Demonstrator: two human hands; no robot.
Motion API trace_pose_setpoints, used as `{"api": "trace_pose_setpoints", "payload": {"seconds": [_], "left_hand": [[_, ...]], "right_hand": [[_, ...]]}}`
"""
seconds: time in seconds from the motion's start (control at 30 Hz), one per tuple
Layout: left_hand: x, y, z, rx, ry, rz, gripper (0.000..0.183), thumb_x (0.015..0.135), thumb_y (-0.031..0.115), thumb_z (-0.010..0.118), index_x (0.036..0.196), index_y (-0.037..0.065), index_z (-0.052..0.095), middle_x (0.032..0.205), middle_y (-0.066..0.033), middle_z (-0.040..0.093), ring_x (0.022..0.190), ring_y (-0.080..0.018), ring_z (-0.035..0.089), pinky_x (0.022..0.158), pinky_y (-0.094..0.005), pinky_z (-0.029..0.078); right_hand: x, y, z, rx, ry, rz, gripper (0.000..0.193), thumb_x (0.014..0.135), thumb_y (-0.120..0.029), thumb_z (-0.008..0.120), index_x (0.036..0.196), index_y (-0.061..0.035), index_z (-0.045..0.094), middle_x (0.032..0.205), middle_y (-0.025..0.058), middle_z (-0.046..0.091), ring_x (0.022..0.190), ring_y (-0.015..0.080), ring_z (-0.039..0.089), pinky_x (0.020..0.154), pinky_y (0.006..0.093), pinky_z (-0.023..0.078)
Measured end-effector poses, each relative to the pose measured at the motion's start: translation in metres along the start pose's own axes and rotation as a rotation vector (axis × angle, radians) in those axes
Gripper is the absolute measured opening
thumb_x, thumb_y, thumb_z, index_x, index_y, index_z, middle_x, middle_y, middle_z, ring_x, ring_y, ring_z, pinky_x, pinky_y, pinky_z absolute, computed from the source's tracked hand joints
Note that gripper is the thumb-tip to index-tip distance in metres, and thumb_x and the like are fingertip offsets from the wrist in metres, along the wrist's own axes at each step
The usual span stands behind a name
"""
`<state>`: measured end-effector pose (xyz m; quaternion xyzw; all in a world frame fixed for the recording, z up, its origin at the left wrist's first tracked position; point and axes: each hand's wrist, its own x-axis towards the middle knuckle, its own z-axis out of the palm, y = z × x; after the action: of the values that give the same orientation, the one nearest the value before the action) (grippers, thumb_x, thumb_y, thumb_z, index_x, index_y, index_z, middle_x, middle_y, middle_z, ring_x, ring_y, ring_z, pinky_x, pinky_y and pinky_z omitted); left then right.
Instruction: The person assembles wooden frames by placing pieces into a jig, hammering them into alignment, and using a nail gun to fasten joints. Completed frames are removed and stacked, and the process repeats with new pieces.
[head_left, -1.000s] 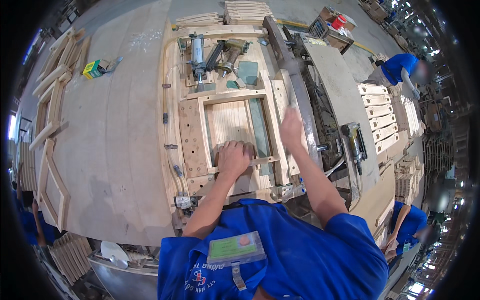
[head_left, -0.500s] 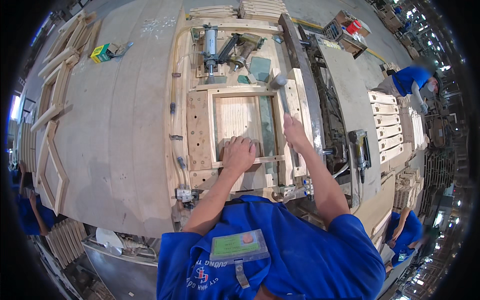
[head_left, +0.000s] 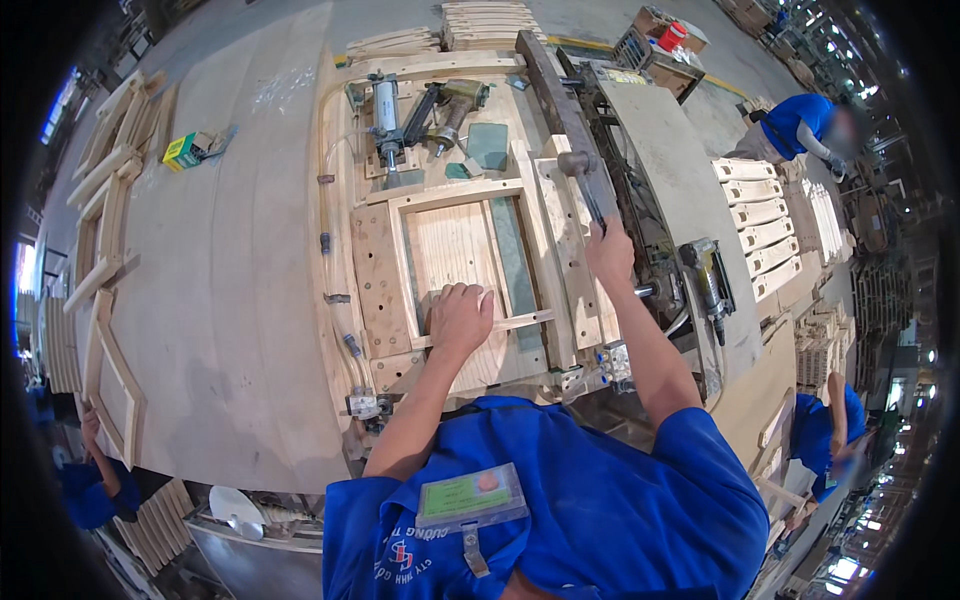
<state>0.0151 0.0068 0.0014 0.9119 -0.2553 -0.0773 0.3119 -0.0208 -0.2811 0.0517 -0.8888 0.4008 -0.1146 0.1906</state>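
My right hand [head_left: 611, 256] is wrapped around the handle of a mallet [head_left: 577, 164] with a dark grey head. Its head is raised over the right side of the jig, near the dark metal beam. My left hand [head_left: 462, 318] is closed over a wooden rail [head_left: 525, 321] that crosses the near end of a rectangular wooden frame [head_left: 455, 192]; its fingertips are partly hidden. The frame lies in the wooden jig [head_left: 380, 275], around a pale board [head_left: 452, 245] and greenish strips.
Beyond the frame lie an air cylinder [head_left: 387, 115] and a nail gun [head_left: 455, 112]. Another air tool [head_left: 710, 285] rests at right. Zigzag wooden parts [head_left: 108, 215] and a small green-yellow box [head_left: 183, 152] are on the left table. Co-workers [head_left: 800, 125] are at the right and left edges.
The mallet has swung from the frame's far right corner out to the right. My left hand stays on the rail. The whole view has shifted and turned slightly.
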Motion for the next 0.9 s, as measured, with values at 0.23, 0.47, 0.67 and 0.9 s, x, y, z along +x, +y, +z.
{"api": "trace_pose_setpoints", "payload": {"seconds": [0.23, 0.47, 0.67, 0.9], "left_hand": [[-0.004, -0.007, 0.002, 0.025, 0.033, 0.012, 0.027, 0.1, 0.03, 0.067, 0.105, 0.006, 0.078, 0.102, -0.0129, 0.074, 0.104, -0.0333, 0.066, 0.095, -0.0483, 0.051], [-0.005, -0.003, 0.0, 0.008, -0.018, 0.026, 0.031, 0.1, 0.032, 0.066, 0.106, 0.004, 0.079, 0.105, -0.0157, 0.075, 0.105, -0.0342, 0.067, 0.095, -0.0478, 0.053], [-0.003, -0.004, 0.002, -0.009, 0.025, 0.071, 0.026, 0.099, 0.029, 0.068, 0.102, 0.005, 0.078, 0.098, -0.0143, 0.075, 0.1, -0.0347, 0.067, 0.092, -0.0483, 0.051], [-0.031, 0.003, -0.002, -0.261, 0.108, 0.158, 0.019, 0.096, 0.022, 0.072, 0.102, 0.004, 0.077, 0.099, -0.016, 0.076, 0.095, -0.0378, 0.069, 0.089, -0.0494, 0.053]], "right_hand": [[-0.017, 0.009, -0.011, -0.326, 0.103, -0.316, 0.03, 0.096, -0.026, 0.073, 0.121, -0.0104, 0.069, 0.129, 0.0204, 0.063, 0.117, 0.0444, 0.063, 0.092, 0.0591, 0.053], [0.004, 0.147, -0.125, -0.53, 0.348, 0.112, 0.06, 0.091, -0.018, 0.07, 0.147, -0.0059, 0.055, 0.138, 0.0256, 0.061, 0.122, 0.0454, 0.063, 0.101, 0.0556, 0.052], [0.01, 0.187, -0.125, -0.446, 0.134, -0.029, 0.065, 0.089, -0.011, 0.063, 0.151, -0.0051, 0.044, 0.123, 0.0308, 0.068, 0.114, 0.0491, 0.067, 0.099, 0.057, 0.053], [-0.009, 0.15, -0.181, -0.052, -0.115, 0.1, 0.043, 0.099, -0.027, 0.069, 0.132, -0.0021, 0.056, 0.076, 0.0141, 0.068, 0.068, 0.0299, 0.072, 0.063, 0.0442, 0.059]]}}
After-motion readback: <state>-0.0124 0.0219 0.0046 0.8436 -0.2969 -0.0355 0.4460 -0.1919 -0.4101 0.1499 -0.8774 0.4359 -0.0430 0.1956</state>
